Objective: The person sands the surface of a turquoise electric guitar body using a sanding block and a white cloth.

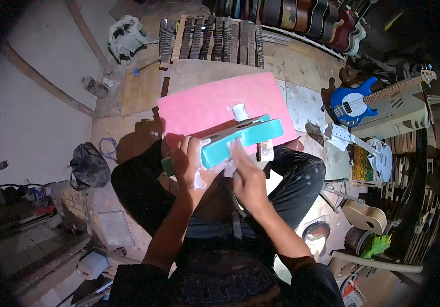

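Observation:
A turquoise guitar body (243, 137) is tilted on its edge in front of me, over a pink foam board (215, 100). My left hand (189, 158) grips its left end, the wrist smeared with white dust. Against the near side of the body is my right hand (248, 176), its fingers blurred by motion; whether they hold something small cannot be made out. Just beyond the body, a small white piece (240, 112) sits on the pink board. A pale block with a dark ridged edge (266, 151) shows below the body's right end.
Several guitar necks (209, 41) lie in a row at the far side. To the right are a blue bass guitar (354, 102), a pale blue guitar (381, 159) and an unpainted acoustic body (364, 217). A black bag (89, 166) sits on the left by the wall.

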The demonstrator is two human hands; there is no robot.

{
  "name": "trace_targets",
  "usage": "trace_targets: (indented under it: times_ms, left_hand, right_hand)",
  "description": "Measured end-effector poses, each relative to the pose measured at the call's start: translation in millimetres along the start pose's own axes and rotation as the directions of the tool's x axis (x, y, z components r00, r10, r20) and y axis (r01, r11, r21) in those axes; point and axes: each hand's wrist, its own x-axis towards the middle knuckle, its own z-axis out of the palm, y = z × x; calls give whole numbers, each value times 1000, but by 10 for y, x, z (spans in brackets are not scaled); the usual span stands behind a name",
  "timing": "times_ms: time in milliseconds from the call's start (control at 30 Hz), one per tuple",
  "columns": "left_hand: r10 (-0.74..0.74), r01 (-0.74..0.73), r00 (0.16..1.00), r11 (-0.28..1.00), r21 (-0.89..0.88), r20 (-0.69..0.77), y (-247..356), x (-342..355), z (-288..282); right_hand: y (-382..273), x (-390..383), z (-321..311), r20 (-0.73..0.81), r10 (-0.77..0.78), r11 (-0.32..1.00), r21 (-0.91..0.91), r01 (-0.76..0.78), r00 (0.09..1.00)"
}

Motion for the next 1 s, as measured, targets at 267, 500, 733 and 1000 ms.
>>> trace_targets:
  times_ms: [267,500,733,1000]
  left_hand:
    - [-92,92,996,996,21,18,45,-4,-4]
    - [-90,88,994,995,44,59,-7,-33,-35]
    - [-23,24,999,999,36,-25,-17,-36,24]
    - [-44,45,998,999,19,-34,27,-45,17]
  right_hand:
    - [261,106,-71,-25,74,989,-127,-77,997]
    - [147,-80,65,-45,-189,982,19,190,981]
    - [-247,-118,57,-81,-101,993,-61,96,992]
    - [-179,-129,35,-80,-5,999,-43,2,997]
